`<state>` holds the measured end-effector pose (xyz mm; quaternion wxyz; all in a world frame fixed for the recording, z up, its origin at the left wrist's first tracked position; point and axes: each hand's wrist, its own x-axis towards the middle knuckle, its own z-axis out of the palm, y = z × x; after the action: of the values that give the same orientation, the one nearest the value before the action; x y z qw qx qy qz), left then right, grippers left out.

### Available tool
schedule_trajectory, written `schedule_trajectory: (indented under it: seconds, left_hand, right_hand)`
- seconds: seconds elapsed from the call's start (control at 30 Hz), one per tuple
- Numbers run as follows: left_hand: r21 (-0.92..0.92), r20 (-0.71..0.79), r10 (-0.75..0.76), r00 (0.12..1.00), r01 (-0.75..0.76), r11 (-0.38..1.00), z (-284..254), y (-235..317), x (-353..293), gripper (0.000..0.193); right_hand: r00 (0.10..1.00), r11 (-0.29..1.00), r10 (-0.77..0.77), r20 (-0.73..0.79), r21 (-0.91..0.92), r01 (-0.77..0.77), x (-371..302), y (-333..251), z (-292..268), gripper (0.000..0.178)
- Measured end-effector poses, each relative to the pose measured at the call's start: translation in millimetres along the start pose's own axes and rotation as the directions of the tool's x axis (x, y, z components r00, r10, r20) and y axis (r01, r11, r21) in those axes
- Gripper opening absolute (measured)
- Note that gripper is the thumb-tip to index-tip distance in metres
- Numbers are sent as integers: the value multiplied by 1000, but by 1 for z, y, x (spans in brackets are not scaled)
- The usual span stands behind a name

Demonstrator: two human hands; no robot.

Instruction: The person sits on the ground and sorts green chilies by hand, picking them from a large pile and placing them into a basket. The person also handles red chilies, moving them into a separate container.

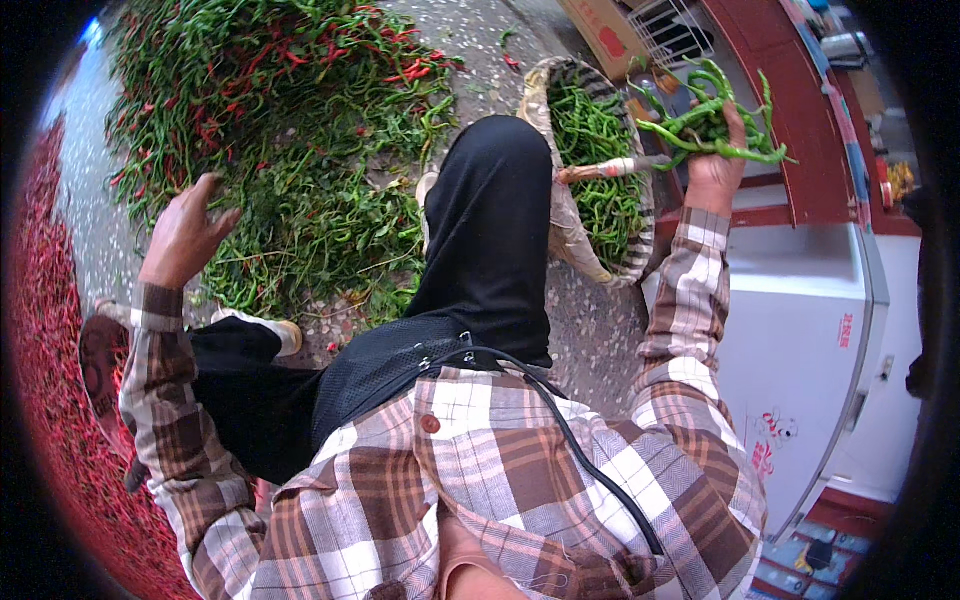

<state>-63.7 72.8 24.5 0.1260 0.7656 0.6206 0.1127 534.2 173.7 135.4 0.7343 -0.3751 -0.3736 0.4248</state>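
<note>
My right hand (720, 160), out at the upper right, is closed round a bunch of long green chili peppers (690, 122). Several of them stick out past the fingers. Below and left of it is a woven basket (565, 215) with more green chili peppers (600, 205) inside; a wrapped handle (610, 169) crosses its top. On the left, my left hand (188, 232) hovers at the edge of a wide heap of green and red chili peppers with leaves (310, 215). Its thumb and fingers are apart, and nothing shows in it.
Red chili peppers (45, 350) cover the far left side. A white fridge-like cabinet (790, 300) stands at the right, below reddish-brown furniture (775, 110). Behind the basket are a cardboard box (595, 35) and a white wire rack (675, 30). My knee (495, 160) rises between heap and basket.
</note>
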Motion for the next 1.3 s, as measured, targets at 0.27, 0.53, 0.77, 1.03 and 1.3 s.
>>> schedule_trajectory:
  seconds: [0.27,0.53,0.77,1.03,1.3]
  left_hand:
    - [25,106,-34,994,32,999,9,1,6,45]
    - [12,179,-143,973,143,990,11,-9,-5,45]
    - [41,234,-152,960,147,988,23,-38,-10,26]
    - [-24,326,-246,913,268,963,145,-43,-31,21]
    - [21,176,63,982,-67,998,297,70,16,21]
  right_hand:
    - [896,774,-411,-167,-583,247,67,63,-68,36]
    - [908,-294,415,-62,-953,69,92,114,-135,92]
    - [841,63,363,402,-911,408,78,89,31,47]
    - [183,609,500,847,-494,621,-91,91,251,28]
    - [383,490,426,820,-565,664,-77,143,250,21]
